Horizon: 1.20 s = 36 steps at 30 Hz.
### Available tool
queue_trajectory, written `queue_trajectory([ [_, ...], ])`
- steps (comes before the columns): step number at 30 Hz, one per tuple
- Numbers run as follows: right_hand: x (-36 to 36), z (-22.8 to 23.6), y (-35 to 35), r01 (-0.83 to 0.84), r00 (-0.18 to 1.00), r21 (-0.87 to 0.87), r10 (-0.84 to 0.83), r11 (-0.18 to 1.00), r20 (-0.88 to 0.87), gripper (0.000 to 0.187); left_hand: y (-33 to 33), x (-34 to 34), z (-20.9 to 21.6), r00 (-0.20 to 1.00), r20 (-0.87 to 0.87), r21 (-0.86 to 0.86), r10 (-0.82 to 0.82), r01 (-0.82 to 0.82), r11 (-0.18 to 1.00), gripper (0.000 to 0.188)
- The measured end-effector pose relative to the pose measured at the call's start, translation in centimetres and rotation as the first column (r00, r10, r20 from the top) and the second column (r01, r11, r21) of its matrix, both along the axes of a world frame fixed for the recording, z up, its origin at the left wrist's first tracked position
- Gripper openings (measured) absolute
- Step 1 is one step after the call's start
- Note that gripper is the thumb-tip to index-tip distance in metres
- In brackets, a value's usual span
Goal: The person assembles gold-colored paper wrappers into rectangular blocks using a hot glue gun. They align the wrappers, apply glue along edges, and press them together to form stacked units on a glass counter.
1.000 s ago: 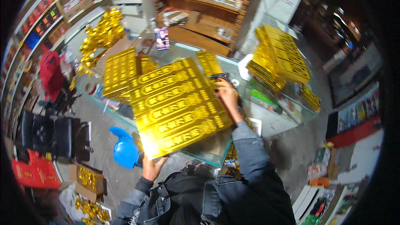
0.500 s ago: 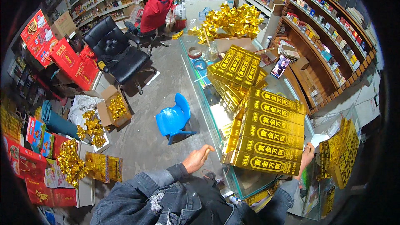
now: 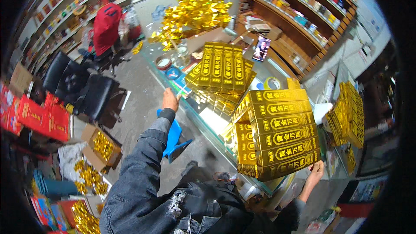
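Note:
A block of long gold-and-black printed boxes (image 3: 284,125), several stacked side by side, sits at the near end of the glass counter (image 3: 203,120). My right hand (image 3: 315,174) is at its lower right corner, thumb and fingertips closed on the edge of the nearest box. My left arm reaches forward, and my left hand (image 3: 171,99) is over the counter's left edge, fingers loosely apart with nothing visible in them. Beyond it lies a second pile of the same gold boxes (image 3: 221,67), near a roll of tape (image 3: 164,63).
Gold ribbon bows (image 3: 195,15) heap at the counter's far end. A lit phone (image 3: 261,48) stands beside the box pile. Left of the counter are a blue plastic chair (image 3: 173,138), a black office chair (image 3: 82,84) and a carton of bows (image 3: 99,147). More gold boxes (image 3: 350,115) stand at right.
My left hand has moved forward from near my body to the counter's left edge. My right hand has slid to the block's near corner. The view has turned and shifted.

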State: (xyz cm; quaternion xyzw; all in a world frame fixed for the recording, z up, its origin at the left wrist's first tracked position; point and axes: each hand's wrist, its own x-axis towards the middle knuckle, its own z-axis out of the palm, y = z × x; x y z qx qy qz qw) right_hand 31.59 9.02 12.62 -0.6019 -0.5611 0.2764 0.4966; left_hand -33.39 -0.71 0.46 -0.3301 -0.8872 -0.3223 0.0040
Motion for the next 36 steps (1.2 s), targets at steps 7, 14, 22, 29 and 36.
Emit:
queue_trajectory([
  [7,-2.1,1.0,-3.7,-0.088,0.988,0.052,0.094,0.995,-0.122,0.017,-1.8,-1.3,-1.0,0.984,0.096,-0.257,-0.149,0.169,0.952,0.029],
  [14,-1.8,0.6,-0.8,-0.119,0.992,-0.064,0.116,0.991,-0.05,0.017,-0.2,0.9,-1.5,0.998,-0.03,0.009,-0.053,0.053,0.999,0.04],
  [22,1.0,2.8,-0.3,-0.145,0.989,-0.129,0.14,0.981,-0.043,0.021,-6.8,-1.0,-4.5,0.996,0.019,-0.258,-0.084,0.086,0.962,0.019],
  [29,0.7,5.1,0.8,-0.187,0.981,-0.098,0.18,0.977,-0.078,0.024,-24.2,19.0,7.7,0.477,0.769,0.582,-0.426,-0.245,0.776,0.012],
  [36,-5.5,14.0,-3.9,-0.732,0.554,0.309,0.795,0.607,-0.248,0.045,-13.6,36.8,25.9,0.486,0.631,0.539,-0.604,0.285,0.793,0.011],
])
